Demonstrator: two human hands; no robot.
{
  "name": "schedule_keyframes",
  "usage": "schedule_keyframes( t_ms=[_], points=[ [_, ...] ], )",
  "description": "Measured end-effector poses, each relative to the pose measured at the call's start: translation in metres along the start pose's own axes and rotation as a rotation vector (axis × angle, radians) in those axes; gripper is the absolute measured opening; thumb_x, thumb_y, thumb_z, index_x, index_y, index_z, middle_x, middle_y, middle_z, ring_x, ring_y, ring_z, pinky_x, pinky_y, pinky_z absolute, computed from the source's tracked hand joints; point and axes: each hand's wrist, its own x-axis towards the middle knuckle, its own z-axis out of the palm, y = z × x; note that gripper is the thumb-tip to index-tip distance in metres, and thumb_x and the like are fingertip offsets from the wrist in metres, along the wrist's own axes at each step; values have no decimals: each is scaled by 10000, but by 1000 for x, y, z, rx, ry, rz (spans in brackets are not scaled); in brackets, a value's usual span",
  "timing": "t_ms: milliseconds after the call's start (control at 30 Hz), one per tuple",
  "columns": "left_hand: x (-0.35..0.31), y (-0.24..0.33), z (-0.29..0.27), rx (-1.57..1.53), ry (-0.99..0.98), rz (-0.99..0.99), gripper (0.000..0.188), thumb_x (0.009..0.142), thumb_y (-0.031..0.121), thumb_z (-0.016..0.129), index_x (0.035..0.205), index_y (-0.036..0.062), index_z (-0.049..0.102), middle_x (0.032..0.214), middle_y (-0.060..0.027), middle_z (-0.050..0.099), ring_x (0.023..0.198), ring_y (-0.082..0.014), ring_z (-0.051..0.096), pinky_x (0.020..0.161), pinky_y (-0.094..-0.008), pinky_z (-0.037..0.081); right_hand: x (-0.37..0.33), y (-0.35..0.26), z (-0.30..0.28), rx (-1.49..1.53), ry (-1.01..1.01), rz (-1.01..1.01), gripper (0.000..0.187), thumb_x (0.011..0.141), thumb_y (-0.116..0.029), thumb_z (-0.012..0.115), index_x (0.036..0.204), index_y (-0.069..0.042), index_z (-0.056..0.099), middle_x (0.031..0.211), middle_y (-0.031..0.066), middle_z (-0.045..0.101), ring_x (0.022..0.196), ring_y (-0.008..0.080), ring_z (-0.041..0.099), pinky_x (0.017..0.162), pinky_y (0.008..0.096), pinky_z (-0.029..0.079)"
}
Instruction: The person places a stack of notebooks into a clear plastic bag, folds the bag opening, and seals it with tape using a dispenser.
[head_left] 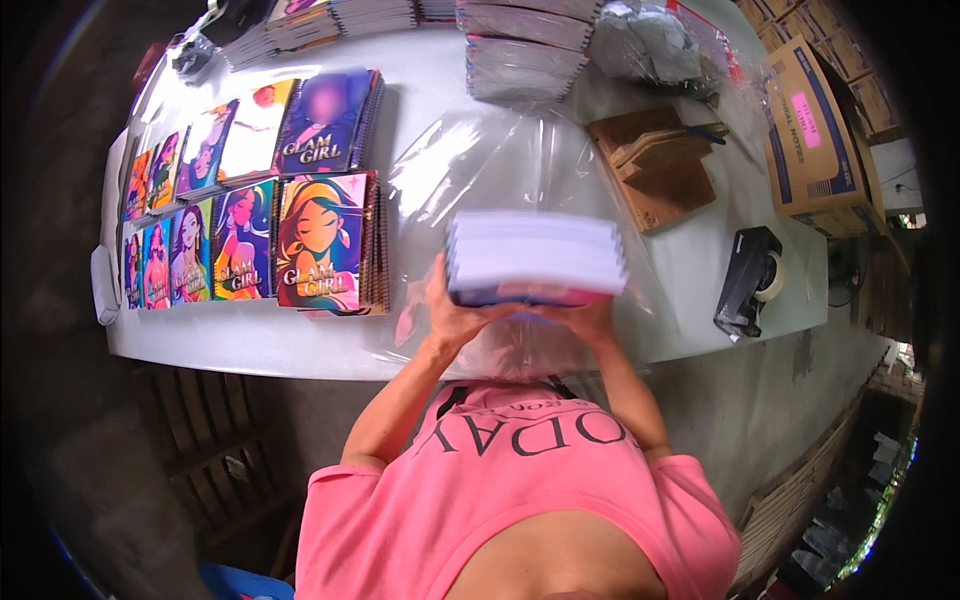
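A thick stack of spiral notebooks [535, 258] is gripped between my two hands, with its white page edges facing up and blurred by motion. My left hand [455, 315] wraps round its left near corner. My right hand [585, 318] holds the near right side; some of its fingers are hidden beneath the stack. Under and around the notebooks spreads a clear plastic sheet or bag [430, 165], wrinkled and shiny. Whether the stack touches the plastic, I cannot tell.
Colourful spiral notebooks [325, 235] lie in two rows of piles at left. More notebook stacks [520, 65] stand at the back of the white table [200, 335]. On the right are a wooden block stand [650, 165], a black tape dispenser [748, 282] and a cardboard box [815, 140].
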Motion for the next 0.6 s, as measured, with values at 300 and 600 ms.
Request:
schedule_keyframes(
  t_ms=[300,600],
  points=[
    [43,-9,-17,1090,-117,-248,804,867,569,493,1381,-29,339,1391,-329,334,1308,-421,341,1043,-497,296,65,10,-45,544,-64,683,478,699,-179,821,1078,19,608,1000,107,651,842,171,644,748,306,546],
    [26,-2,-20,754,-47,251,513,815,260,679,1304,216,529,1226,-128,460,1325,-400,306,1074,-530,254,63,19,-44,380,-23,736,516,680,-189,837,1089,29,612,975,101,656,840,173,646,742,308,542]
  ],
)
